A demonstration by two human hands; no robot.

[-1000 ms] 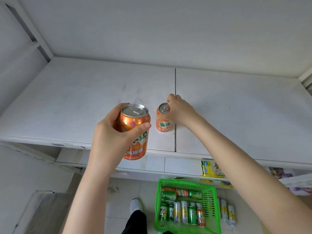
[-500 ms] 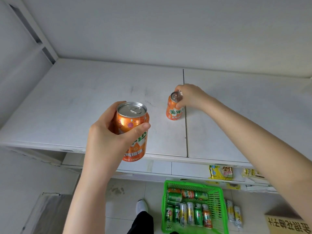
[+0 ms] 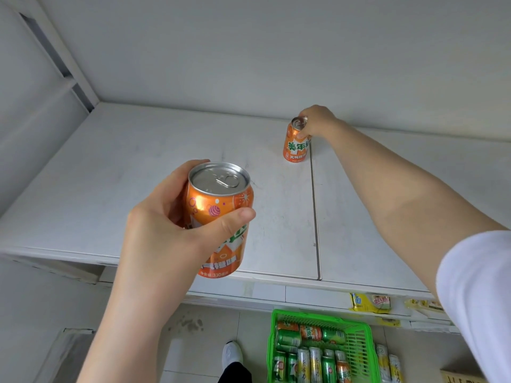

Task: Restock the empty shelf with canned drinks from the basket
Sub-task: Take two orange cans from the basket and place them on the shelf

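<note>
Since a second ago the right hand (image 3: pixel 318 121) has carried the far can (image 3: pixel 295 147) from the front-middle of the shelf (image 3: pixel 138 167) deep toward the back wall (image 3: pixel 249 64), now right of centre in the upper half of the frame; its fingers curl over the can's rim and upper side; the can is upright and appears to stand on the shelf, just left of the seam (image 3: pixel 315 217); whether the grip is loosening I cannot tell. The left hand (image 3: pixel 163 233), lower centre-left, wraps thumb and fingers round the near can (image 3: pixel 221 205), upright above the shelf's front edge and hardly shifted.

The next placement, as I judge it, turns on this: free space beside the far can lies up and right of the left hand, toward the back; the near can's long axis is already vertical, so a forward reach and a lowering should do. At the bottom of the frame the green basket (image 3: pixel 365 344) holds more cans on their sides.
</note>
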